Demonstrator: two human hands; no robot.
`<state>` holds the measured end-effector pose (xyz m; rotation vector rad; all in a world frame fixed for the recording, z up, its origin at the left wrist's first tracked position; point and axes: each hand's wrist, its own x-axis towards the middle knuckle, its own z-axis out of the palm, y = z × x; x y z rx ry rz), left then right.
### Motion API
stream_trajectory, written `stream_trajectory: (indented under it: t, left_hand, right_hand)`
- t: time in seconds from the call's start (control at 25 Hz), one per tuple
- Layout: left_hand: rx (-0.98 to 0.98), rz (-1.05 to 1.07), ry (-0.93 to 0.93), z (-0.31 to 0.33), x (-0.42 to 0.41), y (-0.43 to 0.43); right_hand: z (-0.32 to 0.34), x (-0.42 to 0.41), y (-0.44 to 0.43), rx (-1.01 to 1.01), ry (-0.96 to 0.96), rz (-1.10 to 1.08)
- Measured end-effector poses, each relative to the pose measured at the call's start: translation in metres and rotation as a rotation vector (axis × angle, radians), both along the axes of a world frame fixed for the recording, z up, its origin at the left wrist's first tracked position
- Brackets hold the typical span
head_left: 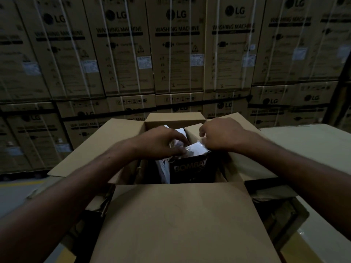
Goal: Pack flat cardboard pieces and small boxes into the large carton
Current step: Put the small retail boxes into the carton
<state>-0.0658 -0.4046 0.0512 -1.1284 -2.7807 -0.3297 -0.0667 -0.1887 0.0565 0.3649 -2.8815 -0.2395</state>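
Packing partway: BOMBAY box (pixel 190 168) stands inside large carton (pixel 180 215), flaps unclosed. Left hand (pixel 161 143) and right hand (pixel 222 135) grip its top, fingers curled.

large carton (pixel 180 221): flaps open | black BOMBAY box (pixel 190 168): upright inside | left hand (pixel 163 143), right hand (pixel 222 137): gripping its top | behind: LG washing-machine cartons (pixel 176 44)

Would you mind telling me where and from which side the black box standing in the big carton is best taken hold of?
Take the black box by its upper edges, just under the white top flaps, coming straight down from above. It stands upright inside the carton, whose walls crowd its sides, so probably only the top is open to fingers.
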Motion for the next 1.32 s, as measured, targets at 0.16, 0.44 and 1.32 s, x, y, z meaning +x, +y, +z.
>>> stream_trajectory:
  t: [0.16,0.44,1.32]
  left_hand:
    - [0.049,0.1,0.18,0.014,0.006,-0.021]
    - [-0.429,0.455,0.454,0.002,0.007,-0.047]
    - [-0.139,0.211,-0.393,0.004,0.001,-0.041]
  right_hand:
    - [0.002,-0.004,-0.017,-0.035,-0.077,0.047]
    - [-0.014,-0.023,-0.031,-0.184,-0.324,0.178]
    - [-0.008,-0.004,-0.025,-0.27,-0.717,0.385]
